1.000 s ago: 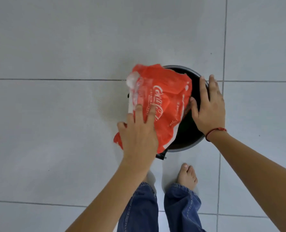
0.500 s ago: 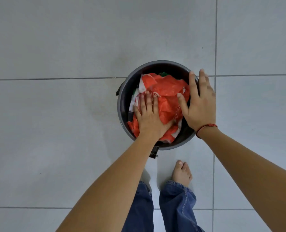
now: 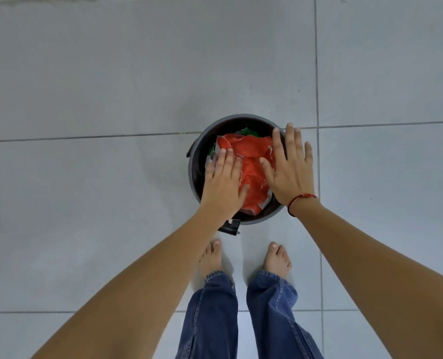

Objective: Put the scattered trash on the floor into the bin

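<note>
Grey floor tiles [image 3: 111,99] surround a round dark bin [image 3: 198,151] holding crumpled red plastic wrap [image 3: 251,164]. At the bin's nine o'clock the left hand [image 3: 224,187] lies flat, fingers spread, on the wrap; at three o'clock the right hand [image 3: 290,172] is flat and unclenched over the rim.

The person wears loose blue denim jeans [image 3: 241,314], a thin red string bracelet [image 3: 301,203] on the right wrist, bare forearms and bare feet [image 3: 277,260].
</note>
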### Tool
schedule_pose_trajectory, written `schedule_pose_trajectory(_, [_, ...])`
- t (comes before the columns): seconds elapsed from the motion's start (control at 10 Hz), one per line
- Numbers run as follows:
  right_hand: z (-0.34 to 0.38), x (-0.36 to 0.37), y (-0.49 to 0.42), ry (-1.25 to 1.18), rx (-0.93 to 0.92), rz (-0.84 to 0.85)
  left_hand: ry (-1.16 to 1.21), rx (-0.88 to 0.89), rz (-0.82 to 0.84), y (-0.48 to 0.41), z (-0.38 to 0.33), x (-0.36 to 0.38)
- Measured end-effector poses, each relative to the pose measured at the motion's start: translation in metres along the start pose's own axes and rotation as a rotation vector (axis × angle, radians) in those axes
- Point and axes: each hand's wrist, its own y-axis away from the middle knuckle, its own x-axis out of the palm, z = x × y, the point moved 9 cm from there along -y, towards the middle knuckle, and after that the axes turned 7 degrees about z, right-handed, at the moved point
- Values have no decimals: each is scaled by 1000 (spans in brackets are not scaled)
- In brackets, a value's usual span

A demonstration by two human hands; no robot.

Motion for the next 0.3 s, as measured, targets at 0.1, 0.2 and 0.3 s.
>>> schedule_pose_trajectory(0.1, [22,-32,12,9,-23,23,3,-44,-72,9,10,-60])
schedule_pose_trajectory(0.2, [47,-83,15,6,-40,-24,-24,-47,-158,18,14,-128])
schedule_pose_trajectory(0.3, [73,-164,6,-9,-65,-130,-38,-68,-294,31,12,-216])
